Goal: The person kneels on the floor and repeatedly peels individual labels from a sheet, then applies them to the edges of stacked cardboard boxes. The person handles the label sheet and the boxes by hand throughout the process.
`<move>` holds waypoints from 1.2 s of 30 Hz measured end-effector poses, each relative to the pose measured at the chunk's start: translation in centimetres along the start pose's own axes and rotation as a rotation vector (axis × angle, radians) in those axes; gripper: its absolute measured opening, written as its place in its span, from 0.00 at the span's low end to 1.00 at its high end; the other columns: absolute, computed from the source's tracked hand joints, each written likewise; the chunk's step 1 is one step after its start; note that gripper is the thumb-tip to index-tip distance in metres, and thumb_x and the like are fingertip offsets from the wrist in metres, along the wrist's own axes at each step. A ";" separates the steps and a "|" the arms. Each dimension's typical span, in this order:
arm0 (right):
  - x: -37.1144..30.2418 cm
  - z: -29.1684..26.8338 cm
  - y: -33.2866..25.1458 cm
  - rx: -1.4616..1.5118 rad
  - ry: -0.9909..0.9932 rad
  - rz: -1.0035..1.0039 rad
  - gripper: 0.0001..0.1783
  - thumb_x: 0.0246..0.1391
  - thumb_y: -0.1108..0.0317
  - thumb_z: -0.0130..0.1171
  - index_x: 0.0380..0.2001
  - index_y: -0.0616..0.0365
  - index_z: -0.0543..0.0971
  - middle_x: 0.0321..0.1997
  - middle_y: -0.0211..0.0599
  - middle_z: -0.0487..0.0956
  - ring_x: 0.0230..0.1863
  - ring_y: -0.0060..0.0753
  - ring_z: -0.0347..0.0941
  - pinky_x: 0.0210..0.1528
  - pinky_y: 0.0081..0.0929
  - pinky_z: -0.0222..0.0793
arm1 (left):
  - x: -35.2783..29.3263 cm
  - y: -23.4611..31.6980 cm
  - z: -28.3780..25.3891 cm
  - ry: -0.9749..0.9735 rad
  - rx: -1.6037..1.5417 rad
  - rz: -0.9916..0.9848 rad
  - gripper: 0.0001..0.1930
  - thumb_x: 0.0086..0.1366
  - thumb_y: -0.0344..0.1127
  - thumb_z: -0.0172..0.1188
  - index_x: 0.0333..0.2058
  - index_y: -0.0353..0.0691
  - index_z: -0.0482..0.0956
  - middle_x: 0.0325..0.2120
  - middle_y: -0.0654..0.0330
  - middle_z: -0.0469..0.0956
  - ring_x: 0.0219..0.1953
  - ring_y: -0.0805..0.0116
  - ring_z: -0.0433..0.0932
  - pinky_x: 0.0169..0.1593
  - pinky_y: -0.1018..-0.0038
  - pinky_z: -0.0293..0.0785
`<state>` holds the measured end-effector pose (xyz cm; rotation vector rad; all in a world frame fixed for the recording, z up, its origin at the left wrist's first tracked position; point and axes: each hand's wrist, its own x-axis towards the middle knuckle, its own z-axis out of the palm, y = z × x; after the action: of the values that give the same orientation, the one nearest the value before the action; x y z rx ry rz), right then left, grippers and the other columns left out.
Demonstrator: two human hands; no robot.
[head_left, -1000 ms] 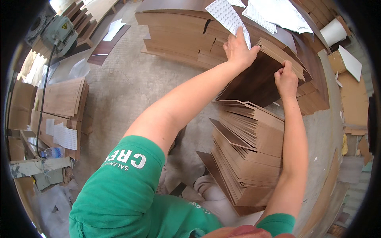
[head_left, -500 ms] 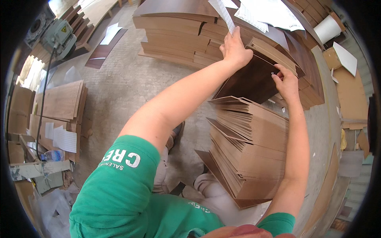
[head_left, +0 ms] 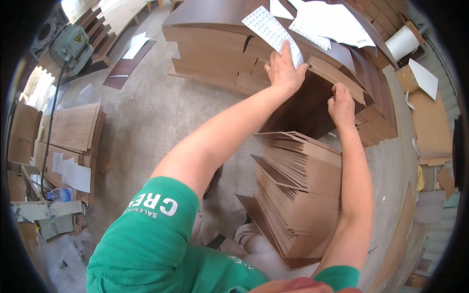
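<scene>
My left hand (head_left: 285, 73) pinches a white sheet of small round stickers (head_left: 267, 31), tilted above the stacked boards. Its thumb side lies by the upper edge of a dark brown panel (head_left: 303, 110), which stands leaning against the stack. My right hand (head_left: 341, 108) is closed at the right part of that panel's dark face, fingers curled in against it. Whatever those fingers hold, if anything, is hidden. Below the panel, a leaning row of thin brown boards (head_left: 312, 205) fans out in front of me, beside my right forearm.
Behind my hands rises a wide board stack (head_left: 210, 53) with loose white papers (head_left: 337, 24) on top. At the left stand more boards (head_left: 73, 124), a plastic bottle (head_left: 61, 194) and a grey motor (head_left: 75, 46). A white roll (head_left: 403, 41) lies at the far right.
The sticker sheet has turned its printed face more toward me. My right hand has shifted slightly left and its fingers have curled in; the small pale disc by them is no longer visible.
</scene>
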<state>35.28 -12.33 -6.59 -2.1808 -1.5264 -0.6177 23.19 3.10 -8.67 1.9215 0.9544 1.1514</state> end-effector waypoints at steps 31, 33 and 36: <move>-3.3 -5.7 -0.8 -0.178 -0.152 -0.088 0.20 0.47 0.76 0.58 0.47 0.55 0.73 0.47 0.42 0.75 0.52 0.45 0.69 0.50 0.38 0.70 | 1.7 1.9 -4.1 -0.111 -0.044 -0.081 0.36 0.48 0.40 0.69 0.58 0.44 0.69 0.52 0.52 0.73 0.56 0.56 0.71 0.60 0.58 0.61; -3.7 -7.5 -1.2 0.065 -0.196 0.032 0.10 0.43 0.76 0.61 0.33 0.55 0.78 0.31 0.38 0.78 0.38 0.40 0.76 0.41 0.34 0.71 | 0.6 1.8 -6.6 -0.118 -0.159 -0.006 0.32 0.48 0.39 0.70 0.54 0.43 0.73 0.49 0.52 0.76 0.53 0.58 0.74 0.57 0.66 0.67; -3.1 -12.3 -1.2 0.432 -0.750 0.457 0.12 0.44 0.76 0.63 0.36 0.58 0.80 0.35 0.31 0.80 0.38 0.20 0.74 0.44 0.21 0.70 | -2.0 3.9 -12.0 -0.327 -0.352 -0.025 0.25 0.52 0.32 0.67 0.52 0.44 0.77 0.46 0.54 0.79 0.48 0.64 0.77 0.54 0.73 0.71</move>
<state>31.71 -21.16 1.83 -2.3770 -1.2080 0.6854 12.47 1.76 -1.80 1.7326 0.5559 0.8847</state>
